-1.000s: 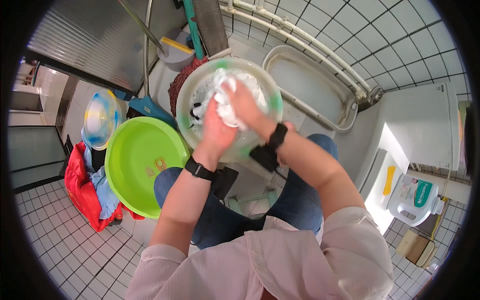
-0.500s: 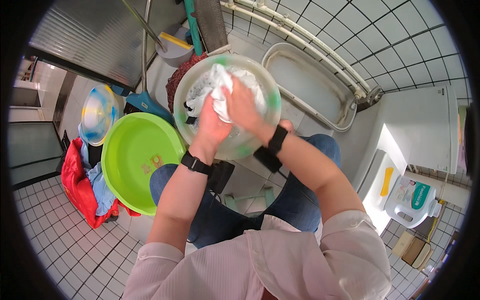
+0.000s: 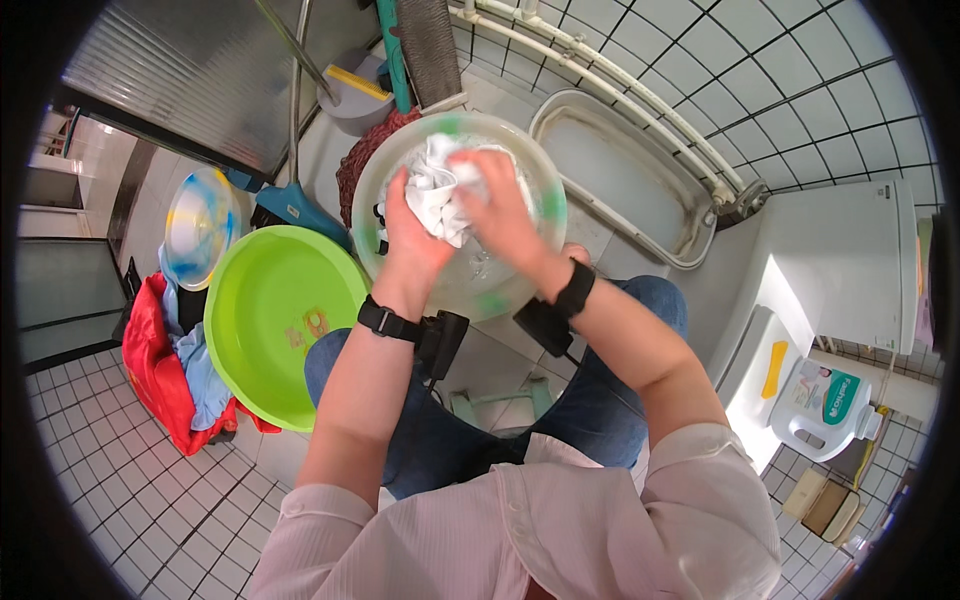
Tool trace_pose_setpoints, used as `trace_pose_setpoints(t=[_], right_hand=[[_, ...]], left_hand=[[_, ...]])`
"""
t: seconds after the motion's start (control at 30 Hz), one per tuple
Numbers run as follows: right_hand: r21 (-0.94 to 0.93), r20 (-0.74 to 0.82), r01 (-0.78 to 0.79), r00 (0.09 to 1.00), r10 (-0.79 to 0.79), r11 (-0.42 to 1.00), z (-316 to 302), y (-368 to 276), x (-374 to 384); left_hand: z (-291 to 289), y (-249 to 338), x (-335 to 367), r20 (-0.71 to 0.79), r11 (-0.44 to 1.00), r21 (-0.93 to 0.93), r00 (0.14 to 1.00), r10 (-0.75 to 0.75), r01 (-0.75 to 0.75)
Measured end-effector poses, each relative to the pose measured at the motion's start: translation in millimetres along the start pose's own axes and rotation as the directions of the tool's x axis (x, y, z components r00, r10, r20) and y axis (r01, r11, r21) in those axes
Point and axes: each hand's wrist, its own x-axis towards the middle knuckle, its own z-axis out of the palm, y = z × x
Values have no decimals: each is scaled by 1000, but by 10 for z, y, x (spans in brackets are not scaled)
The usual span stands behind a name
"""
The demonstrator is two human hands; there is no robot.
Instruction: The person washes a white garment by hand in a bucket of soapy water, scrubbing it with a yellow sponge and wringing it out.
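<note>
Wrists have drawn slightly apart since half a second ago, and the right one has shifted outward to the right, so the two hands no longer press together around the white cloth (image 3: 436,205). That cloth is bunched up and raised over the pale round basin (image 3: 550,203) with green patches, where more white fabric lies in sudsy water. On its left side, the left hand (image 3: 412,238) is half closed, its fingers curved around the bundle and holding it. Opposite, the right hand (image 3: 505,212) is partly open and blurred, its fingers reaching over the cloth's upper right; I cannot tell how firmly they grip. Just left of the basin sits the bright green tub (image 3: 265,325), with red fabric (image 3: 152,360) and light-blue fabric (image 3: 205,378) heaped beside it. Near the tub's upper left is a clear bowl (image 3: 197,232) patterned blue and yellow. Well to the right stands a white jug (image 3: 812,425), close to a yellow object (image 3: 774,368).
</note>
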Motion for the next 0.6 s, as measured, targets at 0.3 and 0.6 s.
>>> trace_pose_setpoints(t=[0.3, 0.6], right_hand=[[135, -20, -371, 926, 377, 919, 17, 172, 202], [-399, 157, 231, 971, -182, 887, 108, 17, -139]], left_hand=[[-98, -255, 55, -104, 983, 150, 991, -87, 102], [-96, -204, -89, -145, 995, 101, 989, 30, -16]])
